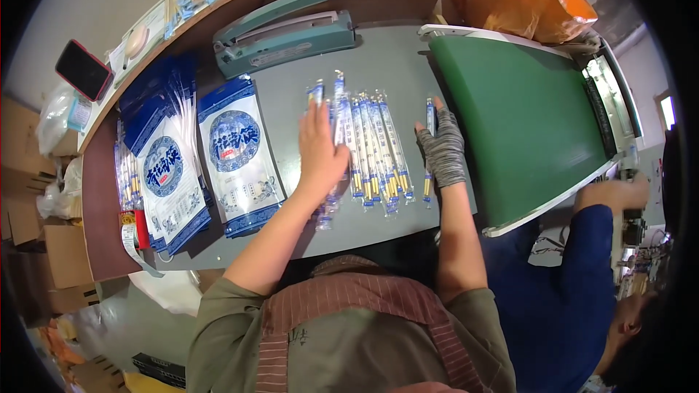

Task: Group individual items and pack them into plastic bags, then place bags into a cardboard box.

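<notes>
Paper-and-film wrapped chopsticks point(375, 149), white and blue with tan ends, lie side by side in a row on the grey tabletop point(397, 51). My bare left hand point(320, 147) rests over the wrapped chopsticks at the row's left end, fingers stretched out and slightly blurred; the packs beneath are partly covered. To the row's right, my right hand point(443, 147), in a grey striped fingerless glove, has its thumb across a single wrapped pair of chopsticks point(427, 188) that lies apart from the row. Left of the row lie flat blue-and-white printed bags point(244, 153).
A teal heat sealer point(287, 47) stands at the back. Rightward is a green conveyor belt point(517, 124), with a co-worker's blue sleeve point(582, 255) beside it. More bags point(167, 171) are stacked at left. A phone point(84, 70) rests on the raised ledge.
</notes>
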`<control>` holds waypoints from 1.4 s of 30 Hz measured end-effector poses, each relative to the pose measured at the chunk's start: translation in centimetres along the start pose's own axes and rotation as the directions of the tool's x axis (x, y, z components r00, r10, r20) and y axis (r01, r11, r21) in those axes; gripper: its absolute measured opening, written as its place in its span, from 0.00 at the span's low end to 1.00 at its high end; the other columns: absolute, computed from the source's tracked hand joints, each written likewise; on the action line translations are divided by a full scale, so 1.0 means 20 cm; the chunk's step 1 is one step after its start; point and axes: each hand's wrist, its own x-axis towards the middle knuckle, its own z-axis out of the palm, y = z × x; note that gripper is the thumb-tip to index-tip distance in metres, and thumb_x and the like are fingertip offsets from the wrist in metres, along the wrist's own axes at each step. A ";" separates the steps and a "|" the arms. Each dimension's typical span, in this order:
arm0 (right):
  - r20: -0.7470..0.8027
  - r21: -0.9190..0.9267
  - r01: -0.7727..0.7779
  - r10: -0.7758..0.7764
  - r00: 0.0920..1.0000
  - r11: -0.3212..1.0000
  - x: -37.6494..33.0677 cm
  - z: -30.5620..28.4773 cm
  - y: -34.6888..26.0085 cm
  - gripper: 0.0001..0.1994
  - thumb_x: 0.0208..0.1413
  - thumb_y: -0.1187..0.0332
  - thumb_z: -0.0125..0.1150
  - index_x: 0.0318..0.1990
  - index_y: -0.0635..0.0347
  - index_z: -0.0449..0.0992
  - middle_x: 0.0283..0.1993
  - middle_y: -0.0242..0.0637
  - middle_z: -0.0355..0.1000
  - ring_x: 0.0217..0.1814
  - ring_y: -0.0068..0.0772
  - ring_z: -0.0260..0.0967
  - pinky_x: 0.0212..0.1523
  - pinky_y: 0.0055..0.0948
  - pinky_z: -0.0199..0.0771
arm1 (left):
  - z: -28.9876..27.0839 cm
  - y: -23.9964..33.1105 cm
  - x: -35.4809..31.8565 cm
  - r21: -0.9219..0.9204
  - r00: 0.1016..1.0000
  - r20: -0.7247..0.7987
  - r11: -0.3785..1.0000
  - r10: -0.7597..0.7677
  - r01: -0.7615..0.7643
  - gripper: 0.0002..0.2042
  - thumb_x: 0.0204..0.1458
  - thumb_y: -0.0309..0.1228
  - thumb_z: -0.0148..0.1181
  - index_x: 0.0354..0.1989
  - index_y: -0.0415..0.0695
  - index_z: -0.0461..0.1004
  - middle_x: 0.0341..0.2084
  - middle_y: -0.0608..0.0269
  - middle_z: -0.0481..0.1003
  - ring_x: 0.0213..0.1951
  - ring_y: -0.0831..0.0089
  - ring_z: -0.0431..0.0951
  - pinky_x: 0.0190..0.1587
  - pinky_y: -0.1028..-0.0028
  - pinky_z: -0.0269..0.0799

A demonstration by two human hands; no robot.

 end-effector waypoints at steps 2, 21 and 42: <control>-0.015 -0.123 0.139 -0.142 0.990 0.983 -0.02 0.03 0.00 0.34 0.45 0.73 0.68 0.63 0.58 0.63 0.59 0.48 0.66 0.61 0.46 0.63 0.63 0.34 0.61 | 0.00 0.01 0.01 0.003 0.999 -0.024 0.999 -0.036 0.036 0.40 0.46 0.38 0.62 0.66 0.36 0.50 0.66 0.40 0.47 0.66 0.37 0.46 0.67 0.50 0.43; 0.079 -0.125 0.343 -0.335 0.939 0.931 -0.04 0.15 -0.01 0.37 0.39 0.67 0.72 0.61 0.59 0.64 0.58 0.48 0.65 0.60 0.48 0.62 0.63 0.38 0.60 | -0.04 -0.01 -0.02 0.352 0.997 0.073 0.934 0.041 -0.064 0.35 0.51 0.42 0.59 0.66 0.45 0.56 0.69 0.51 0.46 0.67 0.37 0.44 0.63 0.42 0.45; 0.087 -0.194 0.397 -0.387 0.918 0.897 -0.08 0.17 -0.03 0.30 0.40 0.71 0.70 0.56 0.55 0.71 0.61 0.46 0.63 0.63 0.49 0.60 0.64 0.39 0.60 | -0.06 0.06 -0.04 0.337 0.992 0.115 0.938 0.046 -0.082 0.25 0.47 0.28 0.57 0.58 0.53 0.69 0.69 0.55 0.46 0.68 0.41 0.44 0.61 0.35 0.46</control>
